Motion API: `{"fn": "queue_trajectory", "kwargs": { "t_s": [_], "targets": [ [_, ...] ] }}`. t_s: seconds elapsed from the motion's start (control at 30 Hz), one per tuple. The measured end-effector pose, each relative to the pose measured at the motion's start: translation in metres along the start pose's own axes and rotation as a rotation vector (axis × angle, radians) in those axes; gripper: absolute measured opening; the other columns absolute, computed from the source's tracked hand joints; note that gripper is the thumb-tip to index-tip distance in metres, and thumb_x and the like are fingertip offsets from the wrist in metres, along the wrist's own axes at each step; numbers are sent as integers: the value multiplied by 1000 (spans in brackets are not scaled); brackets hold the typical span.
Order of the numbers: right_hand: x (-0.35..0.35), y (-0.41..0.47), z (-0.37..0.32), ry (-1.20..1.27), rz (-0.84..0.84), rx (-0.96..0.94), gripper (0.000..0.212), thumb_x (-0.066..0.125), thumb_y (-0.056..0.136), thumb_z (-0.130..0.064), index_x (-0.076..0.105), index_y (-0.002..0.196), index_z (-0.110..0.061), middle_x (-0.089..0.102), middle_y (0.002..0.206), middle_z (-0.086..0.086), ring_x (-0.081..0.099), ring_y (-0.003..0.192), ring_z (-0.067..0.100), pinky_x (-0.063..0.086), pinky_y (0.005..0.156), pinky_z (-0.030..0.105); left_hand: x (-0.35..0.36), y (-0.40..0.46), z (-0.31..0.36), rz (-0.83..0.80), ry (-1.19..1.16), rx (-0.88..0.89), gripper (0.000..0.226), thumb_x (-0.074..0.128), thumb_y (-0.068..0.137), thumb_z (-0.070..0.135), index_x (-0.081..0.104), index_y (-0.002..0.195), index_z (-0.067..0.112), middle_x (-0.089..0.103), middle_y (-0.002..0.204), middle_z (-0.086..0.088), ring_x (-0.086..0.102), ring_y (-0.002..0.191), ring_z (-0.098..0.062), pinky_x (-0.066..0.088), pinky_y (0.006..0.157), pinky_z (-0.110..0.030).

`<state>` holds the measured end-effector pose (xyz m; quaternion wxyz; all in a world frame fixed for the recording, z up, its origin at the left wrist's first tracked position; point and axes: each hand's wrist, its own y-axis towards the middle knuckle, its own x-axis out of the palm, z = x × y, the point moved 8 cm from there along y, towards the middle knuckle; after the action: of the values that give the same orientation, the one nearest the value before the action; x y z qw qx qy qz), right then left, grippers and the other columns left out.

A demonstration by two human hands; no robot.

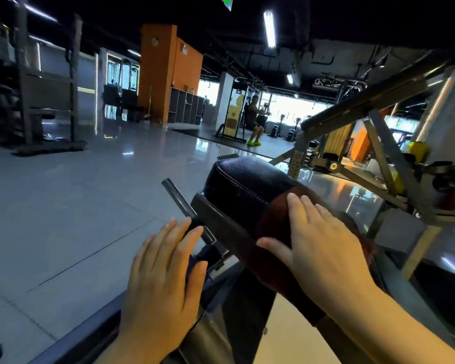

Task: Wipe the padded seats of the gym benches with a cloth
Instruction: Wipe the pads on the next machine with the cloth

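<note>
1. A glossy grey tiled floor (76, 206) spreads across the left, with dark blurred gym racks (47, 101) standing at its far left edge.
2. A tall orange pillar (163, 72) rises behind, a grey cubby shelf (185, 107) just beside it.
3. The left hand (163, 279) hovers low with fingers straight and slightly spread, holding nothing; its fingertips lie over a dark metal bar (184, 208) jutting from the bench frame, though whether they touch it is hard to tell.
4. The black padded leather seat with pale stitching (244, 185) sits on the bench, its rounded far end pointing away from the camera.
5. A dark red cloth (271, 224) is draped over the near part of that seat, hanging down its left edge.
6. The right hand (323, 243) presses flat on the cloth, fingers straight and together, thumb spread along the seat's left edge.
7. In the distance a seated person (254, 119) uses a machine.
8. At the right, an angled grey steel machine frame (378, 132) stands near the seat.
</note>
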<state>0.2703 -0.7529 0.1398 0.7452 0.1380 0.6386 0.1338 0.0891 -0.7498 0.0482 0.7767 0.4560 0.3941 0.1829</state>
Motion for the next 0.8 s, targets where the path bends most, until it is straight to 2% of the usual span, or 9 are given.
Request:
{"fn": "queue_trajectory", "kwargs": {
  "t_s": [0.03, 0.13, 0.2, 0.3, 0.4, 0.5, 0.57, 0.67, 0.8],
  "targets": [
    [-2, 13, -13, 9, -3, 7, 94, 37, 84, -75, 14, 153, -16, 25, 159, 9, 28, 144, 29, 31, 116, 46, -1, 0, -1, 4, -4, -7, 49, 26, 101, 45, 36, 142, 20, 39, 148, 0, 27, 142, -16, 18, 117, -36],
    [-9, 58, -56, 43, 64, 7, 87, 42, 85, -74, 31, 144, -11, 45, 143, 14, 46, 129, 33, 44, 102, 50, -1, -1, -4, 15, -1, -39, 51, 25, 101, 45, 33, 144, 19, 39, 149, -3, 26, 142, -18, 18, 116, -38],
    [-14, 87, -77, 85, 114, 24, 73, 44, 90, -68, 43, 134, -9, 54, 130, 16, 53, 117, 36, 48, 93, 51, -1, -1, -7, 16, 16, -69, 53, 24, 101, 47, 33, 145, 19, 38, 149, -3, 25, 142, -19, 17, 115, -39],
    [-18, 106, -92, 134, 164, 44, 52, 46, 95, -53, 51, 123, -9, 59, 120, 17, 57, 109, 38, 49, 92, 50, 0, -2, -14, -5, 63, -115, 55, 35, 95, 44, 32, 144, 21, 37, 149, -3, 27, 141, -21, 24, 114, -47],
    [-19, 86, -86, 157, 181, -26, 54, 41, 97, -54, 45, 133, -15, 56, 129, 11, 54, 117, 32, 47, 93, 45, 1, -3, -17, -38, 54, -129, 57, 38, 92, 44, 32, 145, 22, 39, 149, -3, 30, 140, -23, 28, 109, -54],
    [-15, 38, -52, 139, 147, -42, 59, 36, 99, -52, 28, 148, -22, 42, 149, 2, 41, 136, 21, 38, 109, 39, 1, -4, -19, -40, 44, -140, 56, 25, 98, 52, 33, 144, 22, 41, 149, -4, 32, 140, -24, 32, 108, -56],
    [-11, 3, -19, 101, 108, 23, 64, 32, 97, -55, 21, 153, -26, 31, 157, -4, 31, 143, 14, 30, 114, 34, 0, -4, -18, -31, 40, -136, 56, 22, 99, 52, 34, 143, 20, 42, 148, -5, 33, 139, -25, 34, 107, -57],
    [-9, -14, 6, 69, 105, 121, 68, 28, 92, -62, 25, 151, -30, 33, 156, -7, 34, 141, 14, 36, 109, 35, 0, -5, -11, -10, 64, -91, 54, 24, 100, 50, 35, 143, 19, 44, 146, -7, 35, 138, -27, 35, 107, -57],
    [-8, 22, -19, 80, 141, 103, 70, 18, 91, -69, 36, 144, -27, 49, 143, -3, 47, 130, 21, 45, 100, 42, 0, -7, 3, 28, 89, 38, 50, 31, 100, 46, 37, 142, 19, 43, 146, -8, 35, 139, -28, 29, 112, -52]
  ]
}}
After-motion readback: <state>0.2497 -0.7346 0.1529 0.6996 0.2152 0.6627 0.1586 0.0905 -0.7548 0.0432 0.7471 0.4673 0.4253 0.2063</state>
